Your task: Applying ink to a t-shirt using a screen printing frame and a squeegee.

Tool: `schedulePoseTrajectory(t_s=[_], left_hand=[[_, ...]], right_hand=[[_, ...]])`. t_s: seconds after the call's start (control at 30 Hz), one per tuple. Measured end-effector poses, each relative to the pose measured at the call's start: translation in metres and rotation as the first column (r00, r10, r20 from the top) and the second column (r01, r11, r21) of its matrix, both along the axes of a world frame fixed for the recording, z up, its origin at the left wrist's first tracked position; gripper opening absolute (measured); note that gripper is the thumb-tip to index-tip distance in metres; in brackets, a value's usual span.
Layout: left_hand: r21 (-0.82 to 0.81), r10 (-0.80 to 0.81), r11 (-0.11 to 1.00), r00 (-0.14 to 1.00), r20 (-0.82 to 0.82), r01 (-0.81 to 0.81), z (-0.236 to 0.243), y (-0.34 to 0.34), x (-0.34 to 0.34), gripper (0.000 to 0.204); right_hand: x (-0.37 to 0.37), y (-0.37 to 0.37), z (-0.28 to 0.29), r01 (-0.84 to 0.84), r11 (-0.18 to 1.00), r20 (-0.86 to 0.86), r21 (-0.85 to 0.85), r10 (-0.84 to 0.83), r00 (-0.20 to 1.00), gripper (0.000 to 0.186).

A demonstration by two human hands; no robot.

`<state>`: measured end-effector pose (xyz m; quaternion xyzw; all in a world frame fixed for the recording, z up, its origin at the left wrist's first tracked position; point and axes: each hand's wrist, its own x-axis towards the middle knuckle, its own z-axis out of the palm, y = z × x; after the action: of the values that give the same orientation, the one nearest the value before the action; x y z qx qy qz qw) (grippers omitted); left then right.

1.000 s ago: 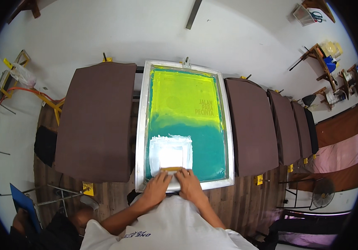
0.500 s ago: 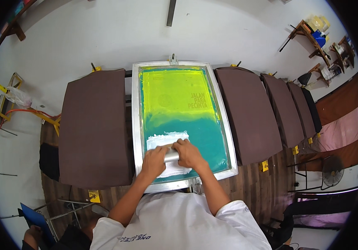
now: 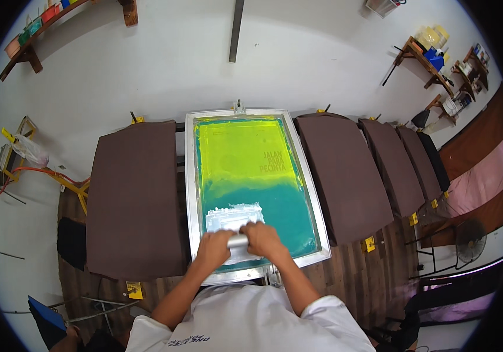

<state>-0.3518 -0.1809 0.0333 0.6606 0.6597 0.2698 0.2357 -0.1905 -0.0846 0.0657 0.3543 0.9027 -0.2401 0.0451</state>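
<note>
In front of me lies a screen-printing screen with a silver metal frame. Its mesh is yellow-green in the far part and teal in the near part, with darker lettering at the far right. Both my hands are closed around a squeegee on the near left part of the mesh. My left hand grips its left end, my right hand its right end. White ink lies in a patch beyond and around the squeegee. Its blade is mostly hidden by my hands.
Brown fabric-covered boards stand left of the screen and several more to its right. A hinge clamp sits at the frame's far edge. At lower left, another person's hand is beside a blue panel. A fan stands at right.
My view has tilted up, so the whole scene sits lower. The squeegee has come slightly nearer to me and its tilt has changed; both hands keep their grip.
</note>
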Motion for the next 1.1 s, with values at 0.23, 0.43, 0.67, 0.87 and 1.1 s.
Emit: schedulePoseTrajectory(t_s=[0.23, 0.43, 0.67, 0.87, 1.1], left_hand=[[-0.034, 0.000, 0.999, 0.991, -0.134, -0.005, -0.034, -0.042, 0.033, 0.050], [-0.131, -0.062, 0.989, 0.997, 0.042, 0.067, 0.013, -0.064, 0.032, 0.051], [-0.040, 0.079, 0.996, 0.995, 0.058, -0.077, -0.001, 0.028, -0.011, 0.042], [-0.101, 0.094, 0.991, 0.995, 0.041, -0.089, -0.012, 0.027, -0.003, 0.037], [-0.075, 0.107, 0.992, 0.986, 0.125, -0.099, -0.005, -0.042, 0.035, 0.037]], right_hand=[[0.034, -0.046, -0.055, 0.001, 0.971, -0.151, 0.237, 0.036, 0.988, 0.055], [0.037, -0.065, 0.002, -0.058, 0.998, 0.056, -0.033, 0.060, 0.997, 0.047], [-0.018, 0.029, -0.014, -0.005, 0.995, 0.051, 0.097, 0.000, 0.999, 0.036], [-0.011, 0.031, -0.030, 0.061, 0.998, -0.081, -0.001, -0.061, 0.995, 0.038], [0.023, -0.044, -0.006, 0.083, 0.996, -0.006, -0.024, -0.083, 0.997, 0.047]])
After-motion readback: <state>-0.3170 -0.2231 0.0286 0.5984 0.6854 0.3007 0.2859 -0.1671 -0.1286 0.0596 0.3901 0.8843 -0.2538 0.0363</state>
